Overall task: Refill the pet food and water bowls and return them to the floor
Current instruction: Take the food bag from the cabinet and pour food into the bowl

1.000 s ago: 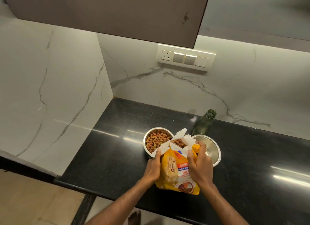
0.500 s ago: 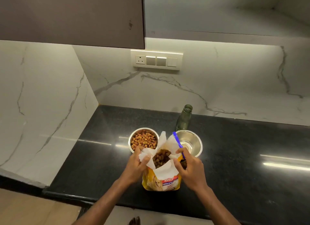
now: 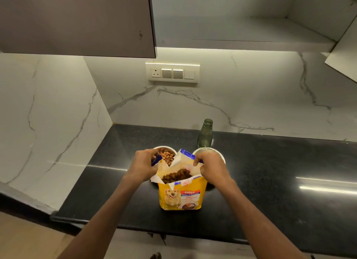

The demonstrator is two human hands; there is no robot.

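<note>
Two hands' fingers pinching open yellow kibble bag (image 3: 181, 197), left hand (image 3: 142, 167), right hand (image 3: 212, 167), kibble-filled bowl (image 3: 167, 155)

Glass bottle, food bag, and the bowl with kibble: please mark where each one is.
glass bottle (image 3: 205, 137), head view, on its green body.
food bag (image 3: 179, 198), head view, on its yellow front.
bowl with kibble (image 3: 167, 156), head view, on the kibble inside.

Food bag (image 3: 180, 196) front; 2 bowls (image 3: 166, 155) behind, bottle (image 3: 205, 134) behind right.
</note>
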